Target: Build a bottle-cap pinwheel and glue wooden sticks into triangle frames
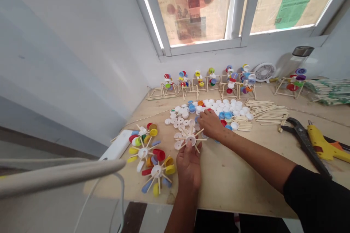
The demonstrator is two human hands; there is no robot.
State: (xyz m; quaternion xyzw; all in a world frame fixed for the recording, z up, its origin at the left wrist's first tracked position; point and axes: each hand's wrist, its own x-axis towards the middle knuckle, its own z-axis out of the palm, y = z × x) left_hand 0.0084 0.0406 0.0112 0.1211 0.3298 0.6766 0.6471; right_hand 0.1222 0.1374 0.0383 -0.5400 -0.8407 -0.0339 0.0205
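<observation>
My left hand (189,169) grips a small wheel with a white bottle-cap hub (190,140) and several wooden sticks standing out from it like spokes. The thumb presses on the hub's face. My right hand (210,123) is over the heap of bottle caps (218,106), its fingers curled down among them. Whether a cap is between those fingertips is hidden. Most loose caps are white, with some blue and red ones. Left of my hands lie several spoked wheels (156,171) with coloured caps on their stick ends.
Along the wall stand several stick frames (190,91) bearing cap wheels. Loose sticks (269,112), pliers (303,142) and a yellow glue gun (322,140) lie at the right. A white fan (264,71) and a bottle (299,58) stand behind. A power strip (119,145) borders the left edge.
</observation>
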